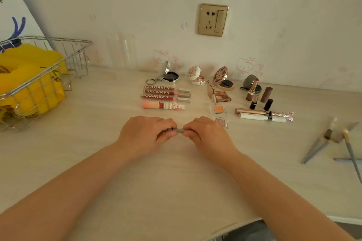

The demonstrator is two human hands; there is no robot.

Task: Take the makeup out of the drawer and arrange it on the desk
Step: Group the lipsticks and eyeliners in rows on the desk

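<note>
My left hand (146,133) and my right hand (207,133) meet over the middle of the desk (166,182). Together they pinch a small grey makeup stick (178,130), one hand on each end; most of it is hidden by my fingers. Behind them lie three Colorkey lip tubes (166,92) in a row and a pink tube (162,105). Open compacts (170,76) stand along the wall. To the right are eyeshadow palettes (221,97), lipsticks (254,92) and two mascaras (262,114). No drawer is in view.
A wire basket (49,76) with yellow items sits at the desk's left. Several grey-handled makeup brushes (333,143) lie crossed at the right. A wall socket (213,19) is above the makeup. The desk's front edge runs bottom right.
</note>
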